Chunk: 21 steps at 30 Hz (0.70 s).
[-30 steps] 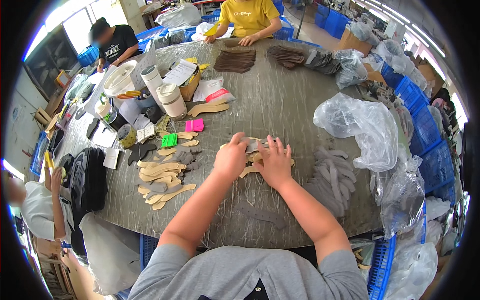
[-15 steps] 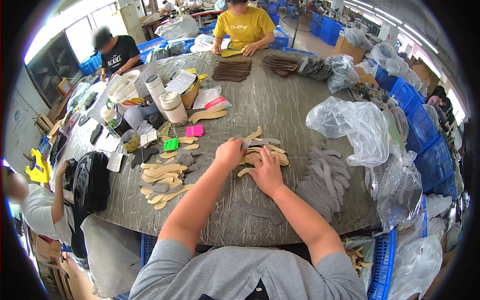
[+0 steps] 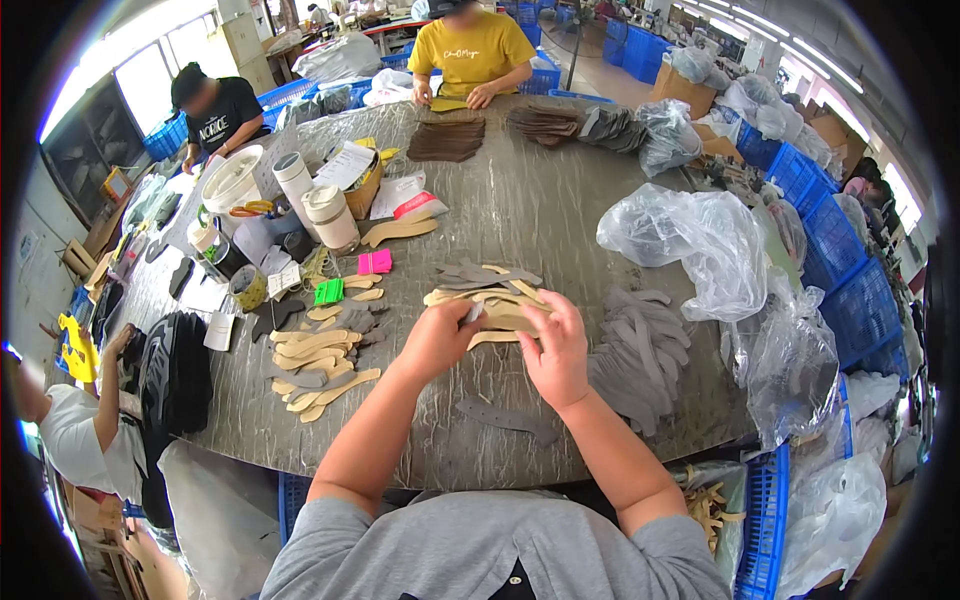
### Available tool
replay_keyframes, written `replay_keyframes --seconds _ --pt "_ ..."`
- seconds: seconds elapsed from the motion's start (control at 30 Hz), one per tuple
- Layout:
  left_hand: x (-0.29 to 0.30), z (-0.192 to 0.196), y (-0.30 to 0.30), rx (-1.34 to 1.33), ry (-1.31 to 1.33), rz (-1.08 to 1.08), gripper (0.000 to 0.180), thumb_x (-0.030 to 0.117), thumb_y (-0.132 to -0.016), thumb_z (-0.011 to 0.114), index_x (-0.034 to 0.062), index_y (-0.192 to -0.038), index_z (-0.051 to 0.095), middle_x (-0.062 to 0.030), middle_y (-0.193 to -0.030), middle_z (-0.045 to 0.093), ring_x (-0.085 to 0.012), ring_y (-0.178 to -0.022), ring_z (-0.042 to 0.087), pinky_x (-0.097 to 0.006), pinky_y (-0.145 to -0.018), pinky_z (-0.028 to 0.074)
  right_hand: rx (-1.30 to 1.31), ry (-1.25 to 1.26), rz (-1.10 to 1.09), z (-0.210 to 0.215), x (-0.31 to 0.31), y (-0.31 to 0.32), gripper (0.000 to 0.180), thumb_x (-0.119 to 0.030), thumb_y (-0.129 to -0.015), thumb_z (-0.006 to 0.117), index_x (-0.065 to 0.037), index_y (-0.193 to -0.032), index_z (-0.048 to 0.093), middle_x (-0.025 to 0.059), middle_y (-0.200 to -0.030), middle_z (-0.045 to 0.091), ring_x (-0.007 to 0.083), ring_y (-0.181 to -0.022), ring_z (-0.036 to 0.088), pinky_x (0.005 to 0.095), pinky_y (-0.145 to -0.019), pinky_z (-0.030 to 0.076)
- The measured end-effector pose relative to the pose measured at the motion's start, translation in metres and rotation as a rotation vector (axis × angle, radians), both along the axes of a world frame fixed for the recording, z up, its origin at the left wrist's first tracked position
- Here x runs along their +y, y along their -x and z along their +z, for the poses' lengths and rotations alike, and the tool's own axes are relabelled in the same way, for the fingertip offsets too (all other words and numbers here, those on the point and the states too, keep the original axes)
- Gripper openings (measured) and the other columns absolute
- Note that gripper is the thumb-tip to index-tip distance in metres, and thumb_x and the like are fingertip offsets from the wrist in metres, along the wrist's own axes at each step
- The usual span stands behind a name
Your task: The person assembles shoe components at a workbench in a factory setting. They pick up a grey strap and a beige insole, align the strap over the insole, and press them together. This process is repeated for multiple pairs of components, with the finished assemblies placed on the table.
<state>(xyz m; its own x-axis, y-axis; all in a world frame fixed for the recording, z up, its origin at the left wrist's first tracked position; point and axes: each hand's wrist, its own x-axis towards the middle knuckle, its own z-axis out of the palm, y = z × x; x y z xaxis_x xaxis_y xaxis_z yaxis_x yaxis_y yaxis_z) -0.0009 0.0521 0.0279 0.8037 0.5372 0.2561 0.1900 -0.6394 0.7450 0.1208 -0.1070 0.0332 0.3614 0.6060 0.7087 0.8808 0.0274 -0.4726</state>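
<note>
A loose stack of curved beige strips (image 3: 508, 312) lies in front of me, with several grey strips (image 3: 475, 274) at its far side. At the stack's left end my left hand (image 3: 440, 338) is closed, its fingers curled; a small pale bit shows at the fingertips, too small to name. My right hand (image 3: 557, 350) is at the right end, thumb and fingers apart, fingertips at the strips' edges. A single grey strip (image 3: 507, 420) with small holes lies nearer to me. Right of the hands spreads a big pile of grey strips (image 3: 640, 360).
Left lie more beige and grey strips (image 3: 315, 360), green (image 3: 328, 291) and pink tags (image 3: 374, 262), and a white lidded cup (image 3: 330, 218). Clear plastic bags (image 3: 690, 235) stand right, blue baskets (image 3: 850, 310) beyond the edge. Co-workers sit far side and left; brown pieces (image 3: 446, 140) lie across.
My left hand has drawn back left and nearer to me, and my right hand has shifted slightly right, its fingers raised. More of the beige strips shows between them. The view has tilted slightly.
</note>
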Motion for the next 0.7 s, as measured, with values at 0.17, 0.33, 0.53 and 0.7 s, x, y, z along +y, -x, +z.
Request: replay_keyframes --seconds 0.17,0.33,0.53,0.7 --pt "-0.039 0.021 0.029 -0.127 0.635 -0.107 0.012 0.005 -0.087 0.067 0.0018 -0.099 0.069 0.0008 -0.082 0.066 -0.0054 -0.068 0.055 -0.022 -0.061 0.044 0.137 -0.033 0.255 -0.003 -0.006 0.016 0.026 0.003 -0.079 0.072 -0.008 -0.101 0.064 0.0092 -0.093 0.065 0.0185 -0.074 0.061 0.0272 -0.067 0.05" --pt "-0.064 0.01 0.043 -0.464 0.866 -0.326 0.011 0.004 -0.086 0.069 0.0024 -0.097 0.067 -0.0027 -0.082 0.061 -0.0085 -0.069 0.055 -0.022 -0.061 0.046 1.083 -0.1 0.337 -0.005 -0.018 0.063 0.007 -0.005 -0.093 0.062 -0.003 -0.098 0.056 0.0015 -0.084 0.06 0.0064 -0.071 0.055 0.0213 -0.061 0.046" --pt "-0.081 0.007 0.045 -0.296 0.354 -0.017 0.005 -0.002 -0.088 0.063 0.0021 -0.09 0.065 -0.0037 -0.079 0.06 -0.0115 -0.067 0.056 -0.025 -0.059 0.046 1.5 -0.33 0.41 -0.017 -0.02 0.076 0.008 -0.002 -0.096 0.053 -0.006 -0.102 0.049 0.003 -0.088 0.054 0.0105 -0.073 0.054 0.0252 -0.065 0.045" --pt "-0.067 0.014 0.074 0.134 0.059 -0.071 0.019 0.015 -0.08 0.074 0.0012 -0.091 0.066 -0.0141 -0.081 0.064 -0.0279 -0.07 0.061 -0.036 -0.064 0.049 1.355 -0.282 0.349 -0.024 -0.055 0.051 0.009 -0.001 -0.094 0.053 -0.004 -0.102 0.051 0.0034 -0.084 0.054 0.0098 -0.07 0.052 0.0248 -0.065 0.044"
